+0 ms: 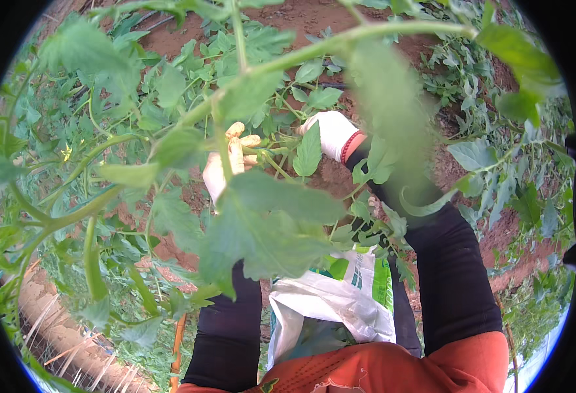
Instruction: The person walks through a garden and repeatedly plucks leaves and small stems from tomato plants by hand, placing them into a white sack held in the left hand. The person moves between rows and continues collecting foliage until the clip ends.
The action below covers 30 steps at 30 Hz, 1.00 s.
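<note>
My left hand (230, 164) wears a pale glove with stained, yellowish fingers. Its fingers close around a green tomato stem (268, 153) low in the foliage. To the right of it, my right hand (328, 133) is in a white glove, with a red beaded band (351, 146) at the wrist. Leaves and the hand itself hide most of the right fingers, so their grip does not show. A tomato leaf (308, 153) hangs between the two hands. Nearer the camera, a large blurred leaf (268, 221) covers part of my left forearm.
A thick tomato branch (327, 45) crosses close to the camera above both hands. A white woven plastic bag (332, 294) with green print hangs open at my waist, some greenery inside. Reddish soil (293, 17) shows behind. At lower left lie straw-like stalks (77, 349) and an orange-brown stake (177, 346).
</note>
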{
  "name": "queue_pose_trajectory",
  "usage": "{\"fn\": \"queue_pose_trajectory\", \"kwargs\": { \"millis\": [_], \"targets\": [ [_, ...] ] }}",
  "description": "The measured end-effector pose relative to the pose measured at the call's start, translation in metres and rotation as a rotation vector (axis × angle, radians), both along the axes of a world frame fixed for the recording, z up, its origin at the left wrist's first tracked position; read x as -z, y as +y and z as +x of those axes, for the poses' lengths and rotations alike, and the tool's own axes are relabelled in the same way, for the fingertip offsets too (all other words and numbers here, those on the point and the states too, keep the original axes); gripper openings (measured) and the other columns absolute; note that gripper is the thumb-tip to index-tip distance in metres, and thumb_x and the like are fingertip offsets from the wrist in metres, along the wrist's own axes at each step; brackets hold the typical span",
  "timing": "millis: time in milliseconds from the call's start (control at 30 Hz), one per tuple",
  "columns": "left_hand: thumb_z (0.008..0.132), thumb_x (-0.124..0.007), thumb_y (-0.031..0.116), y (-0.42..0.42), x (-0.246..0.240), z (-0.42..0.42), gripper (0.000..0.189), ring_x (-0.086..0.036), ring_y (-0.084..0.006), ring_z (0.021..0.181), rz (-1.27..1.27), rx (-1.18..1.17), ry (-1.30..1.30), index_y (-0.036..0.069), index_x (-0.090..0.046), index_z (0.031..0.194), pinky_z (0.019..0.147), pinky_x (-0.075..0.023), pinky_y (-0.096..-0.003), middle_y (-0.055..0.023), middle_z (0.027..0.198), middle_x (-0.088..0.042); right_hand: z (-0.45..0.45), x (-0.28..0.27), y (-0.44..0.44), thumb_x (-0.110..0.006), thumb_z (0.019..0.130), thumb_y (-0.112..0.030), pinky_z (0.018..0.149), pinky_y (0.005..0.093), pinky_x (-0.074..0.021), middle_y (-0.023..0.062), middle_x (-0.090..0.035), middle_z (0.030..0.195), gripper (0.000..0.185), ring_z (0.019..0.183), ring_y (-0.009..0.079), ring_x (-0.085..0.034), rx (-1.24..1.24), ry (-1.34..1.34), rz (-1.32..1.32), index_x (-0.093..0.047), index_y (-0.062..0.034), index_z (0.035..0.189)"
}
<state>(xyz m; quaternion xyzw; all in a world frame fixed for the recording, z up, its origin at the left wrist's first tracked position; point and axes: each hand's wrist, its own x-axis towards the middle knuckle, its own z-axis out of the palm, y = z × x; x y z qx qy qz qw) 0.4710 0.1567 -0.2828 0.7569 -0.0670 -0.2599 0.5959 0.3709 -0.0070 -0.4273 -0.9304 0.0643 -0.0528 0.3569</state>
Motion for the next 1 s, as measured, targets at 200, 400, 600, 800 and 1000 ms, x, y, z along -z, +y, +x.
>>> {"fn": "queue_pose_trajectory", "kwargs": {
  "millis": [200, 400, 600, 800, 1000],
  "targets": [
    [0.094, -0.055, 0.031, 0.007, 0.021, 0.014, 0.038, -0.06, -0.0098, 0.065, -0.054, 0.044, 0.028, 0.0, -0.058, 0.115, 0.06, -0.0473, -0.0208, -0.0123, 0.094, -0.068, -0.011, 0.011, -0.005, -0.055, 0.075, -0.009, 0.068, 0.0413, -0.0507, 0.0157, -0.063, 0.077, 0.016, 0.076, 0.0333, -0.064, 0.157, -0.141, -0.131, -0.061, -0.0051, 0.089],
    [0.095, -0.054, 0.027, 0.032, 0.086, 0.03, 0.03, -0.06, -0.0121, 0.066, -0.087, -0.276, 0.114, 0.004, -0.058, 0.115, 0.06, -0.0492, -0.0235, -0.0129, 0.098, -0.067, -0.023, 0.046, -0.012, -0.053, 0.081, -0.008, 0.074, 0.0374, -0.0496, 0.02, -0.063, 0.083, 0.021, 0.081, 0.0332, -0.063, 0.499, 0.094, 0.215, -0.062, -0.0007, 0.098],
    [0.096, -0.05, 0.021, 0.053, 0.145, 0.032, 0.027, -0.061, -0.0156, 0.073, -0.457, -0.025, 0.379, 0.004, -0.053, 0.118, 0.057, -0.0493, -0.0272, -0.0096, 0.1, -0.063, -0.065, 0.043, -0.01, -0.06, 0.082, -0.014, 0.062, 0.0352, -0.0476, 0.0137, -0.063, 0.076, 0.019, 0.068, 0.0273, -0.06, 0.824, 0.262, 1.013, -0.062, -0.0017, 0.096],
    [0.095, -0.052, 0.024, 0.064, 0.118, 0.0, 0.044, -0.06, -0.0152, 0.072, -0.818, -0.077, 0.768, 0.004, -0.043, 0.133, 0.061, -0.0496, -0.0278, -0.0136, 0.102, -0.064, -0.09, 0.005, -0.007, -0.067, 0.083, -0.02, 0.051, 0.0331, -0.0457, 0.0074, -0.063, 0.068, 0.021, 0.055, 0.0213, -0.056, 0.999, 0.316, 1.301, -0.062, -0.0027, 0.094],
    [0.089, -0.063, 0.013, 0.11, -0.062, -0.083, 0.048, -0.059, -0.0152, 0.098, 0.059, 0.279, 0.213, -0.003, -0.047, 0.131, 0.086, -0.0471, -0.0257, -0.0131, 0.116, -0.062, -0.184, -0.071, -0.002, -0.071, 0.084, -0.023, 0.043, 0.0242, -0.0421, 0.0045, -0.066, 0.072, 0.023, 0.046, 0.0115, -0.054, 0.949, 0.49, 0.964, -0.065, -0.0045, 0.096]
  ]
}}
